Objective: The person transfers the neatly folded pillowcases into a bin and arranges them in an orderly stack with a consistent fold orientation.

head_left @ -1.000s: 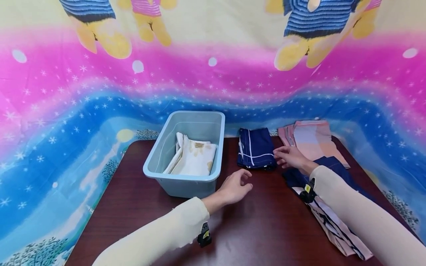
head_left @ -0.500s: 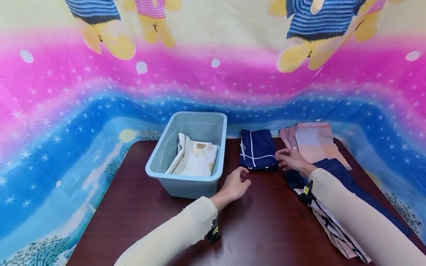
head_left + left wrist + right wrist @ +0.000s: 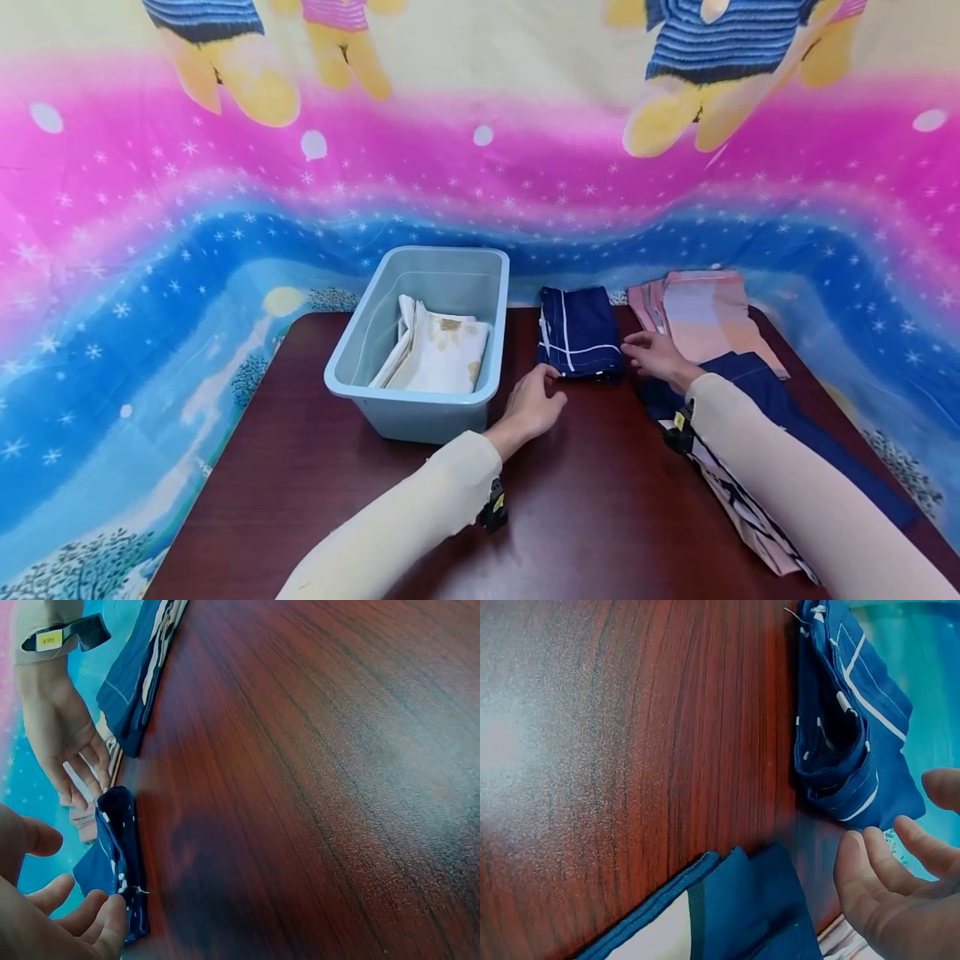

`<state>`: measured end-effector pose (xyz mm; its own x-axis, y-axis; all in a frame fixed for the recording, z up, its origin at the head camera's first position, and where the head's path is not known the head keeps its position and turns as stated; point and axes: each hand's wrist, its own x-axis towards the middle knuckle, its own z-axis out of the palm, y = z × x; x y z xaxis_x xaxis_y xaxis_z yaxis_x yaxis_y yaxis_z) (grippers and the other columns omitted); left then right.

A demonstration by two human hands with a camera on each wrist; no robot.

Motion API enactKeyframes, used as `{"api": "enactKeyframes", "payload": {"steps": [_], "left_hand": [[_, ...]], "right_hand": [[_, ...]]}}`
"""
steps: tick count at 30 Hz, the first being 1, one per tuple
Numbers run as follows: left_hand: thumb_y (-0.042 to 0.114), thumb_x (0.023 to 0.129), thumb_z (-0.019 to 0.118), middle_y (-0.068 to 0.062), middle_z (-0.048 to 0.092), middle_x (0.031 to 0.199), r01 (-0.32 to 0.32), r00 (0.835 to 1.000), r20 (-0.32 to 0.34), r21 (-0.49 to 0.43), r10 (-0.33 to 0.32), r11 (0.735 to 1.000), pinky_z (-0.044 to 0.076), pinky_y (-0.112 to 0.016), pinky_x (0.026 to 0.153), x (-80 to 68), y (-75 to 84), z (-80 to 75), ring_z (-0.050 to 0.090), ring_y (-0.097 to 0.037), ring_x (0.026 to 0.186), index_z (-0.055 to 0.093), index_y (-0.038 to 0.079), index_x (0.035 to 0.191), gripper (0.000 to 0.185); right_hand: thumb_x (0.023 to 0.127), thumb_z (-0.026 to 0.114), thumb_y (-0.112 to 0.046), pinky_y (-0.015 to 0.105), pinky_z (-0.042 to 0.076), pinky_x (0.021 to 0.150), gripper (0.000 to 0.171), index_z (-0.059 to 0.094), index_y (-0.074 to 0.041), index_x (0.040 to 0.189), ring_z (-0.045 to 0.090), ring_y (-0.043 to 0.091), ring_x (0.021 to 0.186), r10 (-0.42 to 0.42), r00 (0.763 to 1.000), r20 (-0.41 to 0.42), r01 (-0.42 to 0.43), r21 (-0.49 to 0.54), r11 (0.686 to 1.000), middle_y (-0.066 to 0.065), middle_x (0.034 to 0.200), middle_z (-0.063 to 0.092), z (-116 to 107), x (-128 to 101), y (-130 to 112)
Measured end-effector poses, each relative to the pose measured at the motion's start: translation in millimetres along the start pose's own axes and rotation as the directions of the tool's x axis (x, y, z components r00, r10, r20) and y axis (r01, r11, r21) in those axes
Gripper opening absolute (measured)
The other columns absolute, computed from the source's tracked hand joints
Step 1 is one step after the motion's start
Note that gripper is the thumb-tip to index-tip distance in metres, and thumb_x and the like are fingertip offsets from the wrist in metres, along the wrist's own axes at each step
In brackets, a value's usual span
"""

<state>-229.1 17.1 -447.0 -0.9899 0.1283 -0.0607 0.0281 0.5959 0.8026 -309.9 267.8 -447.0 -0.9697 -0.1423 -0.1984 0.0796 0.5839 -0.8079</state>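
1. Done, as it looks: a folded white cotton-like cloth with tan flower prints lies inside the light blue-grey rectangular plastic bin. Only that one cloth shows in there.
2. In hand: the folded navy fabric bundle with thin white lines lies on the dark red-brown wood-grain table, right of the bin, well outside it. I judge you're at the pick-up stage, bundle not yet lifted.
3. Your left hand is at the bundle's near left corner, fingers loosely bent, thumb well apart, gripping nothing. Your right hand is at its right edge, likewise wide and unloaded. Can't tell whether either fingertip touches.
4. Left over, apparently: a folded pink-and-peach cloth at the far right corner, plus a longer navy cloth and a pale pink cloth with black stripes, both partly under your right arm. Can't tell if those last two are one piece.
5. Head view alone gives you the bin and its contents; neither wrist view catches them.
6. Left wrist view adds the bundle's near side: stacked layers, white marks, a loose white thread. Both your hands appear there.
7. Right wrist view looks into the bundle's rolled fold, a hollow hidden from above. Your left hand is absent from it.
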Motion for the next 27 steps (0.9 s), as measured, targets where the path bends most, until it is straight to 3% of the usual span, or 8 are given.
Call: {"api": "enactKeyframes", "payload": {"steps": [8,16,20,23,27], "left_hand": [[0.018,0.094,0.064,-0.009,0.067,0.120,0.003,1.000,-0.022,0.003,-0.003,1.000,0.051,-0.038,0.096,2.1,-2.2,4.7,0.062,-0.021,0.107,0.062,0.013,0.123,0.029],[0.019,0.094,0.064,-0.011,0.066,0.120,0.024,1.000,-0.009,0.011,-0.024,1.000,0.051,-0.038,0.095,2.7,-7.8,6.6,0.061,-0.020,0.105,0.061,0.013,0.124,0.030],[0.018,0.094,0.063,-0.012,0.066,0.119,0.022,1.000,-0.010,0.015,-0.021,1.000,0.050,-0.038,0.095,2.6,-11.4,5.7,0.060,-0.021,0.104,0.061,0.012,0.124,0.031],[0.016,0.094,0.064,-0.013,0.066,0.119,0.010,1.000,-0.023,0.019,-0.009,1.000,0.050,-0.037,0.094,3.4,-14.5,5.1,0.061,-0.022,0.104,0.061,0.011,0.124,0.031],[0.014,0.093,0.063,-0.014,0.066,0.119,0.006,0.999,-0.039,0.026,-0.005,1.000,0.050,-0.038,0.096,4.6,-18.1,3.4,0.061,-0.023,0.107,0.060,0.010,0.126,0.033]], "right_hand": [[0.107,0.043,-0.024,0.047,0.056,0.096,0.060,0.028,0.016,0.149,0.061,0.042,0.118,0.089,0.995,0.045,-0.089,-0.001,0.996,0.040,0.140,0.048,6.9,8.1,5.8],[0.103,0.054,-0.019,0.035,0.059,0.080,0.063,0.029,0.017,0.148,0.063,0.020,0.084,0.102,0.995,-0.001,-0.101,-0.081,0.992,0.021,0.104,0.060,12.2,14.6,5.5],[0.099,0.059,-0.013,0.034,0.059,0.079,0.066,0.028,0.019,0.148,0.064,0.021,0.086,0.101,0.995,0.012,-0.099,-0.093,0.991,0.036,0.126,0.053,12.8,15.0,3.1],[0.097,0.062,-0.009,0.031,0.059,0.078,0.071,0.025,0.020,0.149,0.064,0.017,0.085,0.110,0.993,0.051,-0.107,-0.052,0.993,0.039,0.142,0.043,12.6,16.3,2.8],[0.095,0.062,-0.009,0.025,0.055,0.071,0.077,0.017,0.020,0.151,0.055,0.007,0.073,0.120,0.985,0.124,-0.126,0.040,0.991,0.030,0.130,0.050,10.8,19.4,4.5]]}}
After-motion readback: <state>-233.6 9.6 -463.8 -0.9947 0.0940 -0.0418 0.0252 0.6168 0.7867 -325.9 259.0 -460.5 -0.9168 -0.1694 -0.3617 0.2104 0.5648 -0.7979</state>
